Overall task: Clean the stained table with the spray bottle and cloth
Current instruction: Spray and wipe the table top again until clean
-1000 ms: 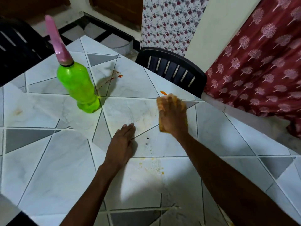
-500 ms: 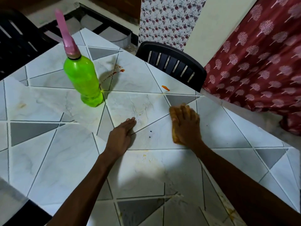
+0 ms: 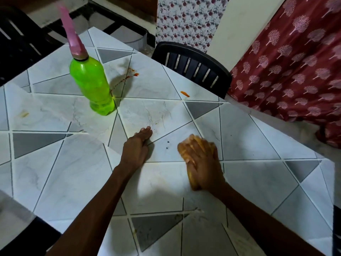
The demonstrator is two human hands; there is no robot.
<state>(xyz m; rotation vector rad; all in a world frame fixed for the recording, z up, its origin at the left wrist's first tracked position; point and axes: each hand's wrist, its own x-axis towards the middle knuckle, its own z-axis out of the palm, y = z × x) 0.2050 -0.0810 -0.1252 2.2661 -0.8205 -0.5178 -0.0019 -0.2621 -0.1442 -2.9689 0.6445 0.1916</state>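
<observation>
— Where's the yellow cloth [image 3: 191,179]?
— Under the right hand [image 3: 203,163], whose flat fingers press it onto the worktop [image 3: 258,141]; it's blurred.
— And the left hand [image 3: 136,150]?
— Flat just beside it, fingers straight, holding nothing.
— The spray bottle [image 3: 92,85]?
— Upright, farther back on the left, beside a red smear [image 3: 129,76].

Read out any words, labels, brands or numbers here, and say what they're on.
No readable text.
The green spray bottle has no label; the cloth under the right hand is plain; the tiled table, chair and curtains carry only patterns.
</observation>
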